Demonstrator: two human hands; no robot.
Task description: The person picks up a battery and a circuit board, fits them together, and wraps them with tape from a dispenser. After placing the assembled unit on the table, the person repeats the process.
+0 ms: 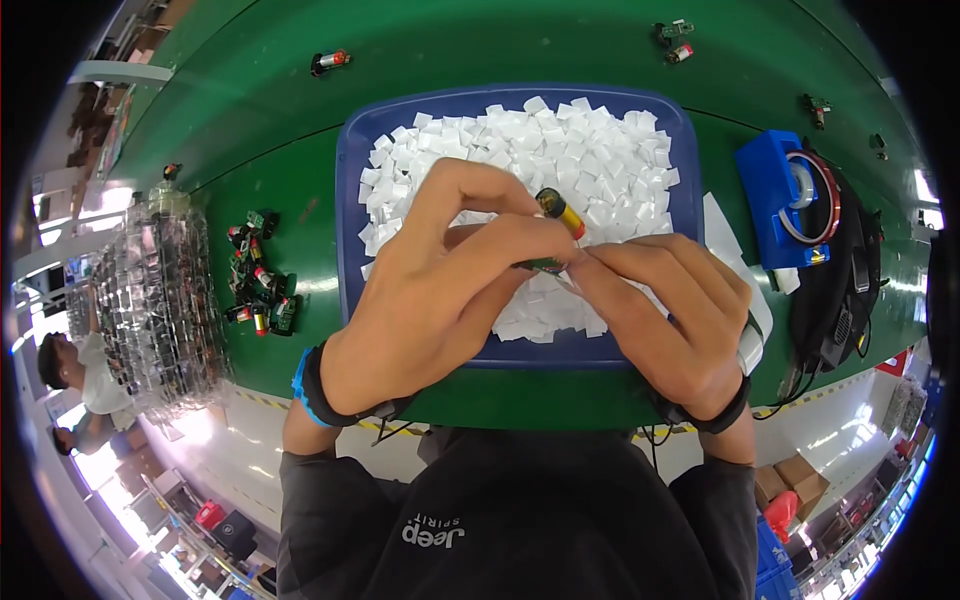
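Note:
Over a blue tray (349, 200) of small white square pieces (560, 140), both my hands come together. My left hand (440, 290) is closed on a small circuit board (545, 265) with a yellow, black and red cylinder (566, 214) beside it; the cylinder sticks out past my fingers. Most of the board is hidden by my fingers. The fingertips of my right hand (670, 310) are pinched together at the board's edge, just below the cylinder's red end. What they grip is too small to make out.
Left of the tray lies a pile of similar boards with cylinders (262, 285), beside a stack of clear plastic trays (165, 300). A blue tape dispenser (770, 200) and a black bag (850, 270) are at the right. Single assemblies (330, 62) lie along the green table's far side.

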